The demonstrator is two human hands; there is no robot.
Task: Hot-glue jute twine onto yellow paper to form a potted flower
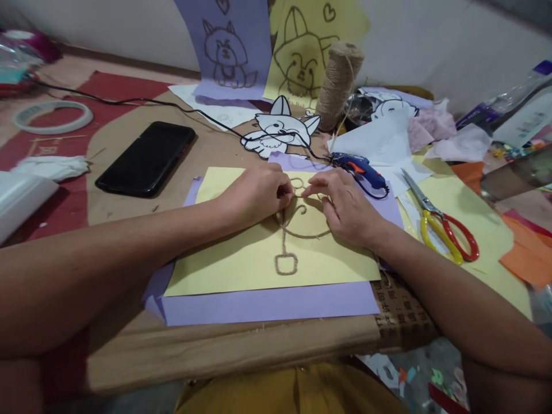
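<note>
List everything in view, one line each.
yellow sheet: one, yellow, centre
purple sheet: one, purple, under the yellow sheet, on the table
twine outline: one, brown, on the yellow sheet
twine spool: one, brown, upright at the back
glue gun: one, blue, behind the yellow sheet
scissors: one, yellow and red handles, right
phone: one, black, left
tape roll: one, white, far left
cat cut-out: one, white, behind the sheets
purple drawing: one, purple, against the wall
yellow drawing: one, yellow, beside it
left hand: one, bare, pinching the twine outline
right hand: one, bare, pinching it too
</note>
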